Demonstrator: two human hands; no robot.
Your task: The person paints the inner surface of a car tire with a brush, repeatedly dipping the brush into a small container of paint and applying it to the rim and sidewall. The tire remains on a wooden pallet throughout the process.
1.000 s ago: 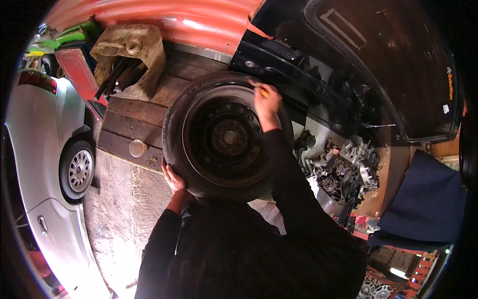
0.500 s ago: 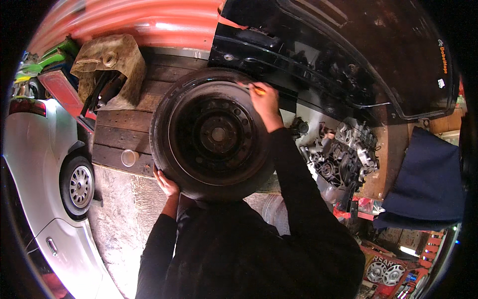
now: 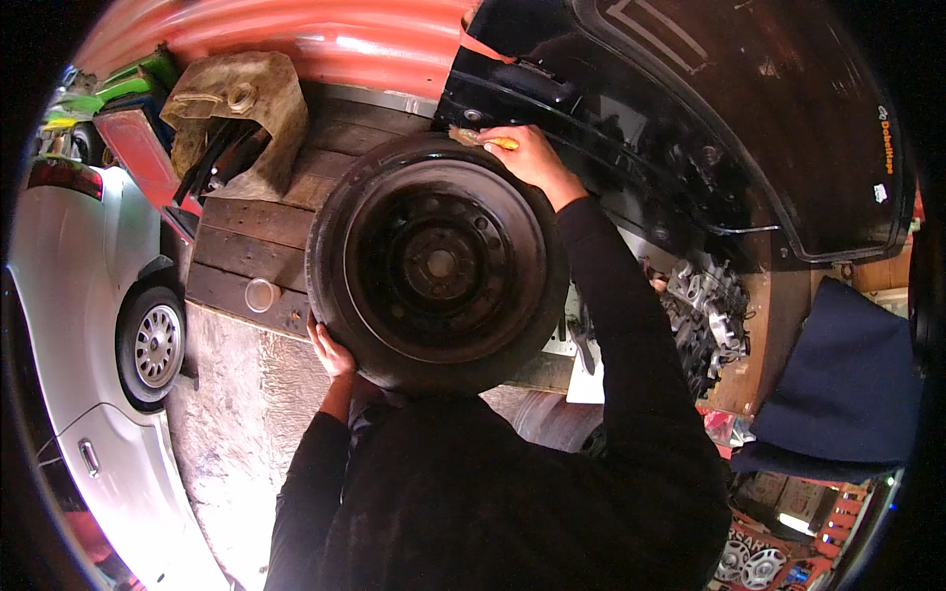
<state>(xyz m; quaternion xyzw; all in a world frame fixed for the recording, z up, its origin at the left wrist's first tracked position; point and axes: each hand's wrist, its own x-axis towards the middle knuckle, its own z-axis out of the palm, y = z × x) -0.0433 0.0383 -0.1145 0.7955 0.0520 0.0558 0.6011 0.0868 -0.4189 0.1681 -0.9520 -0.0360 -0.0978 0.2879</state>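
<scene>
A black car tire (image 3: 379,369) on a dark steel wheel rim (image 3: 440,264) faces up in front of me. My left hand (image 3: 332,353) holds its near left side, the fingers lying along the tread and the thumb apart from them. In my right hand (image 3: 532,156) is a small brush (image 3: 483,140) with a yellow handle, gripped between the fingers. The brush's bristle end is over the far edge of the tire; whether it touches the rubber is hard to tell. A dark wet-looking sheen shows on part of the upper sidewall.
A clear plastic cup (image 3: 262,295) stands on the wooden bench (image 3: 241,251) left of the tire. Beyond it sits a brown container (image 3: 281,108) with dark tools. A black car panel (image 3: 631,128) leans at the back right, near engine parts (image 3: 711,305). A silver car (image 3: 94,325) is at left.
My right hand has moved with the brush up and outward, from the inner sidewall to the tire's far edge. My left hand stays on the tire. The whole view has shifted slightly.
</scene>
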